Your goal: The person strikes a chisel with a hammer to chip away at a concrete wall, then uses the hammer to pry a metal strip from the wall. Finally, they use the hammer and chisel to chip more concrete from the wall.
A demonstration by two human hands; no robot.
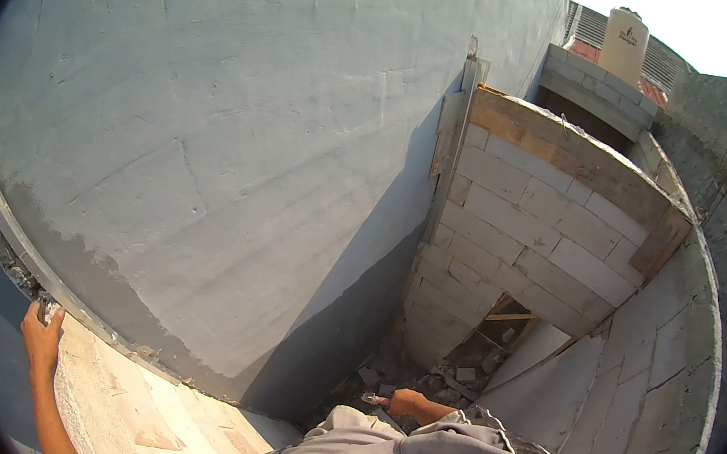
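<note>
At the lower left, my left hand [42,336] is closed at the broken end of the block wall's top, beside the long metal strip [61,287]. Its fingers wrap round a small dark piece that I cannot make out. My right hand [403,403] is near my body at the bottom centre, closed on a small metallic tool [375,399] whose shape is unclear. Below that hand lies rubble in shadow. The large grey plastered wall [241,123] rises in front, with a darker damp band along its base.
A block wall [544,212] with wooden boards [569,152] along its top stands at the right. An upright metal profile [450,156] meets the plastered wall. Broken blocks [463,375] lie deep below. A curved-looking block wall [632,392] bounds the right. A beige water tank [624,46] stands behind.
</note>
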